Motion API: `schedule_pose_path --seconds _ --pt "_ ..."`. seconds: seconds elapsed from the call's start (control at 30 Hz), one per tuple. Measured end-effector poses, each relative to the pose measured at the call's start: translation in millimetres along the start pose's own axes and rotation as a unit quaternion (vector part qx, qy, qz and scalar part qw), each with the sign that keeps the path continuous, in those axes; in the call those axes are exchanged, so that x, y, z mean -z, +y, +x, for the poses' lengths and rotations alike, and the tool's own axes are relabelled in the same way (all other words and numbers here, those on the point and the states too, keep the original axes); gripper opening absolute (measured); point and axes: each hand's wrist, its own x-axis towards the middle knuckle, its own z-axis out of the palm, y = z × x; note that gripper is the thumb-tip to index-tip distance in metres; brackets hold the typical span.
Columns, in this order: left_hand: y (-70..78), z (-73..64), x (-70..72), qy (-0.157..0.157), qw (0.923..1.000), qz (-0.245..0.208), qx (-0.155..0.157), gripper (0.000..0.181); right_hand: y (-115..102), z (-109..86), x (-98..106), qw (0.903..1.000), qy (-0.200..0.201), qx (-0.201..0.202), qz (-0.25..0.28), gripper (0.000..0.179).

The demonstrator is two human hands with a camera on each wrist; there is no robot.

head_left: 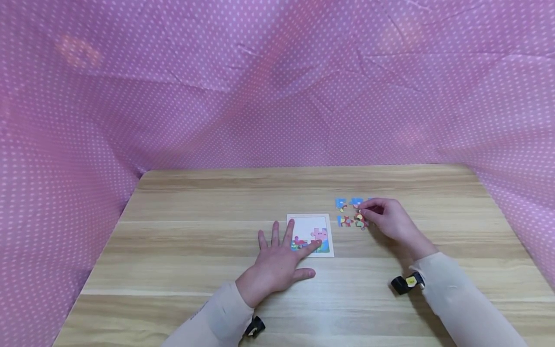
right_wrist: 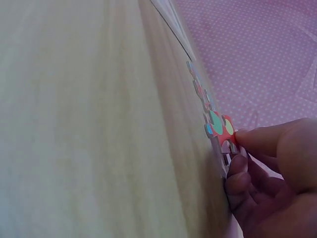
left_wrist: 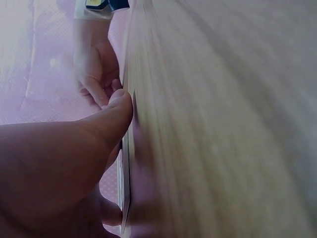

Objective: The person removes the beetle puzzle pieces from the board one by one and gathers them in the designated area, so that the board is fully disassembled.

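Bare tabletop (head_left: 186, 217) leaves a wide passage from its left edge to the left hand (head_left: 277, 265), whose spread fingers bar the left and near sides of the puzzle board (head_left: 303, 225). Only a narrow strip parts that board from the loose puzzle pieces (head_left: 345, 221) (the right hand (head_left: 392, 221), pinching a puzzle piece (right_wrist: 225, 132), blocks their right side); behind them, a broader lane reaches the dotted cloth (head_left: 277, 96).

Red, green and yellow puzzle piece (right_wrist: 224, 132)

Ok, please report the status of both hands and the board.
Left hand: fingers spread, partly covering board. Right hand: pinching piece. Board part-filled, more pieces beside it.
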Motion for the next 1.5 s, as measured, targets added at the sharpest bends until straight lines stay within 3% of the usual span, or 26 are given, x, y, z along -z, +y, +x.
schedule_pose_path --seconds 0.9,1.23,1.5 --pt "-1.2 -0.6 -0.8 0.005 1.0000 0.003 -0.005 0.068 -5.0 2.5 -0.8 0.9992 -0.014 -0.021 -0.032 0.018" --pt "-0.6 -0.4 0.1 0.000 1.0000 0.001 -0.002 0.068 -4.1 -1.1 -2.4 0.9993 0.007 -0.023 -0.029 0.020" --pt "-0.5 -0.1 -0.7 0.003 1.0000 -0.001 -0.004 0.069 -9.4 -6.9 -2.6 0.9997 -0.002 -0.020 -0.012 0.022"
